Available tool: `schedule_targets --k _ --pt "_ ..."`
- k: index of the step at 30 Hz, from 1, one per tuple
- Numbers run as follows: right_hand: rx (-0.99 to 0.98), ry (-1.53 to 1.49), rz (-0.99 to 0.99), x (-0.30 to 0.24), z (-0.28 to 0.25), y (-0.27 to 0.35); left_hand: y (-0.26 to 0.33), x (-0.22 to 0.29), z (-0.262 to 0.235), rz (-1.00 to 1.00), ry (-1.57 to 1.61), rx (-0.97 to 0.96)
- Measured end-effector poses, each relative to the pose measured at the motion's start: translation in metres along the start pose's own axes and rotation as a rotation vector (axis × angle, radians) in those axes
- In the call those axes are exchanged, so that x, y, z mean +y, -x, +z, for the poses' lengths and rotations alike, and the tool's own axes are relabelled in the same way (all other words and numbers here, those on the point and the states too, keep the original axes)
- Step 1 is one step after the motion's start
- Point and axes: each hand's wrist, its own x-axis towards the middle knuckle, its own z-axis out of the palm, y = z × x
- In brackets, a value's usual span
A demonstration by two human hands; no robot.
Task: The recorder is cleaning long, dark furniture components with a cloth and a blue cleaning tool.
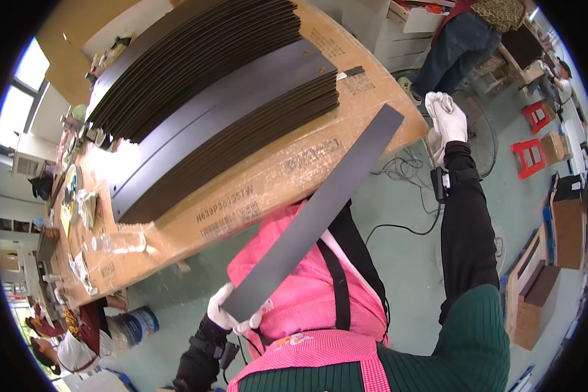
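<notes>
A long, flat dark grey board (320,206) slants across my front, its far end over the table corner. My left hand (232,310), in a white glove, grips the board's near end. My right hand (447,119), also white-gloved, is raised beyond the table's right corner, apart from the board. Its fingers are curled closed, and whatever they may hold is hidden. On the cardboard-covered table (287,163) stands a stack of similar dark boards (235,124), with another row of dark boards (196,59) behind it.
A clear bottle (121,243) lies near the table's left edge, close to crumpled cloths (86,208). Cables (405,225) and a floor fan (480,134) are beyond the right corner. Red stools (528,159) stand farther right. Other people are at the upper right and lower left.
</notes>
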Motion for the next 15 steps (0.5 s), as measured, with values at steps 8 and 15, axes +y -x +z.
schedule_targets --k 8,15 --pt "-0.079 0.940 -0.676 -0.038 0.106 0.147 -0.019 0.011 0.046 -0.011 0.003 -0.092" --pt "-0.657 0.368 -1.100 -0.137 0.129 0.400 -0.024 0.013 0.042 0.027 -0.013 -0.283"
